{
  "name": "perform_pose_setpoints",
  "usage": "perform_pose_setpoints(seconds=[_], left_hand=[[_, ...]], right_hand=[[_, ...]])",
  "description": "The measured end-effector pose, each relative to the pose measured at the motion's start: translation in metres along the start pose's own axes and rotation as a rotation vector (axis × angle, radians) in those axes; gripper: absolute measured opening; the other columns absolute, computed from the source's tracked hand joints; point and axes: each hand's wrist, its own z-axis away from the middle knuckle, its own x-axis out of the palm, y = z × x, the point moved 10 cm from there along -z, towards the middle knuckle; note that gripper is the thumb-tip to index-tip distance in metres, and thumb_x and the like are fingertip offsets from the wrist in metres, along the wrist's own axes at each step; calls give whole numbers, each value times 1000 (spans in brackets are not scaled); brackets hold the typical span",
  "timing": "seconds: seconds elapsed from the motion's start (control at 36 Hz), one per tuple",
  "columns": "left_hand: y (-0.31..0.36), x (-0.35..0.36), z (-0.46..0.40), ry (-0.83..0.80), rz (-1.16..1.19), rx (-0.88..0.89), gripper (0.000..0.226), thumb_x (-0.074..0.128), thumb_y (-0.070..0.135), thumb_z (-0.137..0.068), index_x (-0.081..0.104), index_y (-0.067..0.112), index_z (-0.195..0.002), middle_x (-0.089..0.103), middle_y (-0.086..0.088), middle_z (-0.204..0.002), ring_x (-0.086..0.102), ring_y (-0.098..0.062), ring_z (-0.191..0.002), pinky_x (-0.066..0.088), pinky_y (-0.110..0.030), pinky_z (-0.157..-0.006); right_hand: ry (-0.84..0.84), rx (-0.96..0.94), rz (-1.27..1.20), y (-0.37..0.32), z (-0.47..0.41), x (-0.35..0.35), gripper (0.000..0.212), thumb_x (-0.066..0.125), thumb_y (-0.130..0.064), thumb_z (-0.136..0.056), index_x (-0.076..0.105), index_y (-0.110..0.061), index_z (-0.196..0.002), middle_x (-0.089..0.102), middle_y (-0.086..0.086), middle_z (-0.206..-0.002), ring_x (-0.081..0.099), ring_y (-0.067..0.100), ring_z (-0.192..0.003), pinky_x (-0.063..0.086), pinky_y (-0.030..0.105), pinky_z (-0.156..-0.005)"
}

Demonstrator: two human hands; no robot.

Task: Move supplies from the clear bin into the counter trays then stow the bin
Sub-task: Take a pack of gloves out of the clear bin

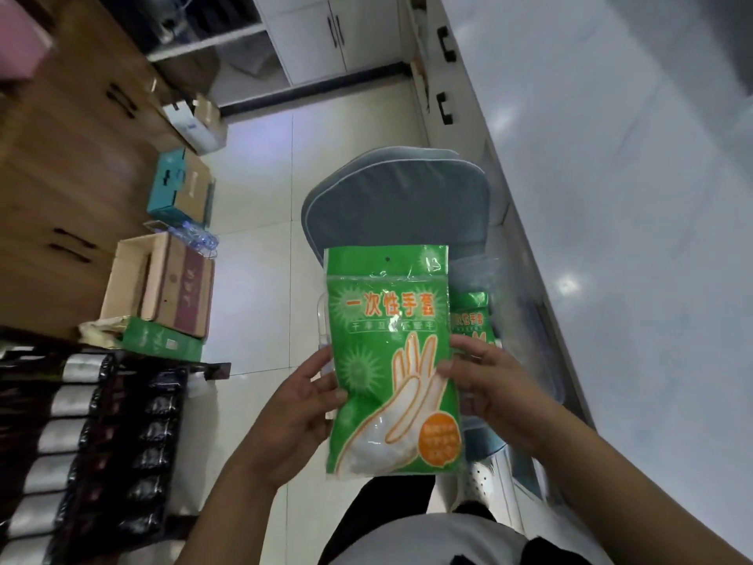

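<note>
Both hands have a grip on the same green packet of disposable gloves (391, 360), held up in front of the person's body. The left hand (301, 405) pinches the packet's left edge about halfway down, thumb on the printed face and the other fingers behind. The right hand (485, 385) clamps the right edge, thumb across the front and the rest curled behind.

Behind the packet, low on the right, sits the clear bin (476, 279), resting on the grey chair (399, 201), with a second green packet (472, 316) showing inside it. The white table (631, 177) runs along the right side. I can't see any trays from here.

The slippery film is the worry. The grip is only at the edges, so if one hand lets go to reach for something, the packet could swing or slide out and drop to the tiled floor (260, 189). The bin also looks lightly perched on the chair, and a knock from a knee could tip it.

The packet's long axis runs near upright in the view, leaning a touch to the left at the top. Its header strip with the hanging hole points away from the person, toward the chair back, and its printed face is turned toward the person.
</note>
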Motion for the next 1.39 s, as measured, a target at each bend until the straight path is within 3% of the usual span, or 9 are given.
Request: perform_pose_setpoints(seconds=[0.22,0.36,0.47,0.61,0.78,0.94,1.14,1.28,1.39], left_hand=[[-4,19,-11,-83,-41,-9,57,60,-1,-86,58,25,-137,63,-18,-134,63,-32,-120,59,-40,-87],[0,41,-31,-112,-234,-18,58,78,20,-80,59,33,-133,70,-8,-125,67,-28,-114,58,-42,-82],[-1,52,-55,-41,-360,-1,54,74,5,-84,61,30,-131,76,-3,-110,74,-23,-98,60,-35,-71],[-12,72,-80,-129,-308,-56,53,74,0,-82,62,27,-126,77,-5,-107,76,-22,-91,58,-28,-61],[-48,72,-124,-159,-210,-199,35,63,9,-92,65,18,-126,74,-14,-111,72,-28,-96,60,-36,-72],[-112,11,-179,130,-468,-447,30,55,16,-94,63,17,-123,68,-7,-112,63,-23,-106,47,-33,-78],[-167,2,-234,139,-661,-580,23,56,21,-95,58,14,-117,58,-12,-119,55,-32,-112,44,-38,-87],[-191,2,-270,94,-990,-514,21,61,17,-90,65,-1,-100,62,-22,-96,59,-31,-82,40,-32,-71],[-213,-13,-285,158,-1013,-527,40,64,14,-89,61,-7,-123,64,-26,-122,63,-38,-108,51,-35,-86]], right_hand=[[143,-61,88,-21,25,-9,35,72,-5,-80,70,-12,-114,74,18,-108,74,34,-92,60,38,-65],[308,-191,160,-46,45,-18,32,70,0,-82,73,-16,-110,74,19,-105,74,35,-89,59,39,-62],[466,-276,169,-54,59,-25,35,70,5,-81,75,-15,-108,71,25,-105,73,42,-87,59,50,-66],[618,-333,151,-59,79,-39,34,68,8,-82,75,-14,-106,68,29,-108,69,48,-93,53,69,-79],[819,-366,175,-69,112,-59,34,67,11,-81,79,-18,-95,74,16,-90,75,27,-70,57,30,-53],[1035,-380,179,-81,146,-83,33,68,10,-81,78,-20,-93,68,15,-81,71,26,-68,58,37,-53],[1117,-385,-145,-83,168,-137,27,63,3,-84,72,-9,-107,75,14,-103,74,29,-88,60,41,-62],[1241,-314,-340,-65,171,-195,26,61,-1,-87,71,-15,-106,75,6,-103,73,18,-82,57,40,-75],[1498,-209,-275,-44,181,-220,45,63,5,-85,60,-10,-127,70,13,-107,69,21,-81,56,38,-66]])
